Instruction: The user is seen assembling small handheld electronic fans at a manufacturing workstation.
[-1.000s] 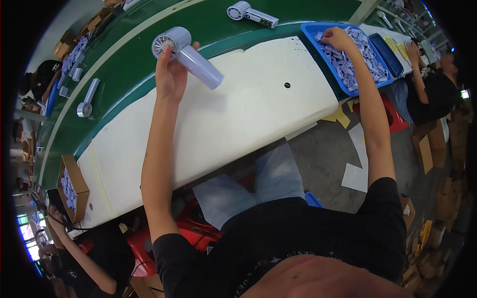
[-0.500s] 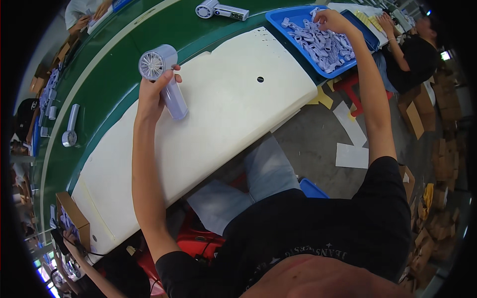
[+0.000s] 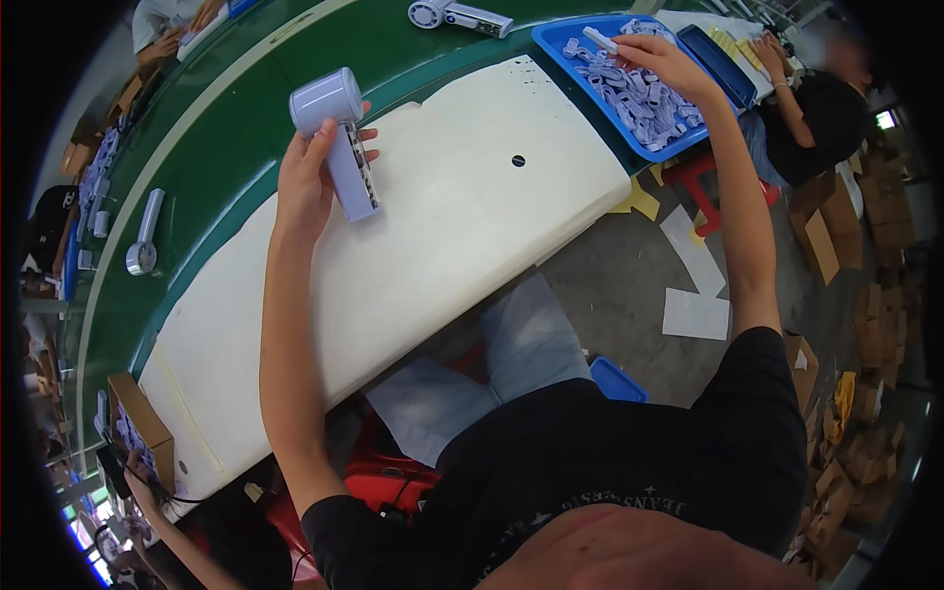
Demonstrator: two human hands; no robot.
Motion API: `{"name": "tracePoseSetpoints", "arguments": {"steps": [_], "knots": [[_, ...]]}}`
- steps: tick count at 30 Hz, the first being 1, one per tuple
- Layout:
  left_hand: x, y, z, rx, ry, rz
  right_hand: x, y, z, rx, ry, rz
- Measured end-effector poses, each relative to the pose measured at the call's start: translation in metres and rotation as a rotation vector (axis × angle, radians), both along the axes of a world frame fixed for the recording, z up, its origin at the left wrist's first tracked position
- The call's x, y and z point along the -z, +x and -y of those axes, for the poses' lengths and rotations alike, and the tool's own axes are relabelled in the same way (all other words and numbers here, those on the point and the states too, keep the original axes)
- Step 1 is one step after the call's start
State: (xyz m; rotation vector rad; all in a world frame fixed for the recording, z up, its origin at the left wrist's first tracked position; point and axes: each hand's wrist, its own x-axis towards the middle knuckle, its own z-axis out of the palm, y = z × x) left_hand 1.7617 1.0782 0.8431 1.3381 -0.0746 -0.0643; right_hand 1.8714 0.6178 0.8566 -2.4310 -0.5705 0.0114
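My left hand (image 3: 309, 177) grips a lavender handheld fan (image 3: 328, 101) above the far edge of the white worktop (image 3: 442, 206). The fan's round head is up, and its handle slants down with an open side that shows parts inside. Between the fingertips of my right hand (image 3: 669, 65) is a small, long lavender plastic piece (image 3: 599, 40). That hand is over a blue tray (image 3: 588, 106) heaped with similar lavender pieces (image 3: 644, 110).
Beyond the worktop runs a green conveyor belt (image 3: 221, 138). One fan (image 3: 143, 246) lies on it at left, another (image 3: 460, 18) at the top. A co-worker (image 3: 816, 113) sits at right near a red stool (image 3: 713, 192). A cardboard box (image 3: 147, 423) stands at the near left.
My left hand has turned the fan, so its grille no longer faces me and the open handle side shows. My right hand has lifted a plastic piece from the heap. The belt's fans have shifted slightly.
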Motion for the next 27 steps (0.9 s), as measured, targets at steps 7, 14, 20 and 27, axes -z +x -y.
{"name": "tracePoseSetpoints", "arguments": {"steps": [7,14,20,27], "knots": [[-0.003,-0.003,0.012,0.080,-0.101,0.008,-0.029,-0.051,-0.071,-0.360,0.645,-0.506],[-0.003,-0.003,0.012,0.183,-0.182,0.027,-0.041,-0.053,-0.116,-0.386,0.547,-0.632],[-0.001,-0.014,0.018,0.198,-0.300,-0.009,-0.055,-0.070,-0.184,-0.372,0.142,-0.564],[0.007,-0.009,0.008,0.008,-0.303,0.043,-0.031,-0.052,-0.282,-0.310,0.357,-0.522]]}}
